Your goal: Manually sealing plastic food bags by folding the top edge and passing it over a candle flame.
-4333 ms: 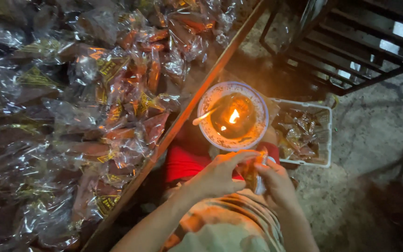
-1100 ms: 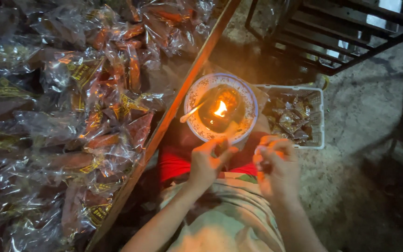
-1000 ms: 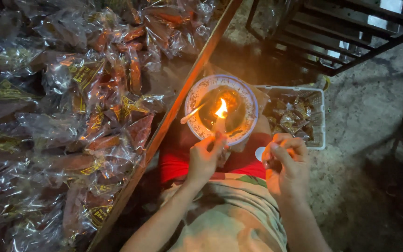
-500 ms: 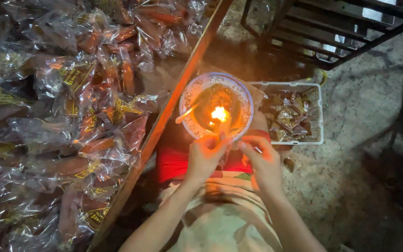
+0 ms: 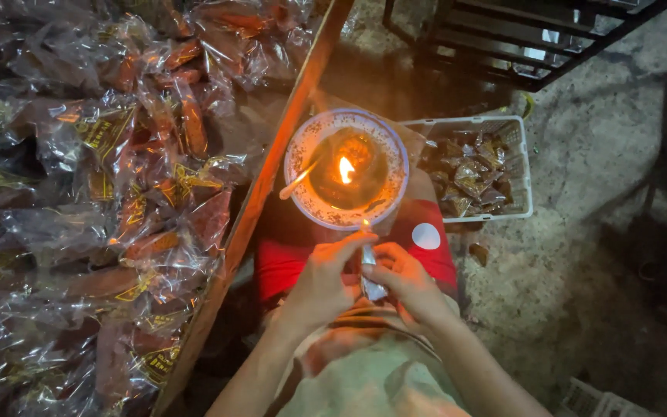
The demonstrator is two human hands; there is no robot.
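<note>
Both grips close on one small clear plastic packet (image 5: 370,272): the left hand (image 5: 326,279) pinches its upper end, the right hand (image 5: 409,284) steadies the lower part, keeping it upright just below the round speckled bowl (image 5: 303,147). The candle flame (image 5: 345,170) burns inside that bowl, near the packet's top. A white mesh basket (image 5: 520,166) of wrapped sweets stands beside it; shiny cellophane packets (image 5: 117,193) heap the wooden-edged bench (image 5: 268,189).

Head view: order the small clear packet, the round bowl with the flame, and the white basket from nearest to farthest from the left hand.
From the left hand:
1. Small clear packet, pinched between both hands.
2. Round bowl, just above.
3. White basket, upper right.
</note>
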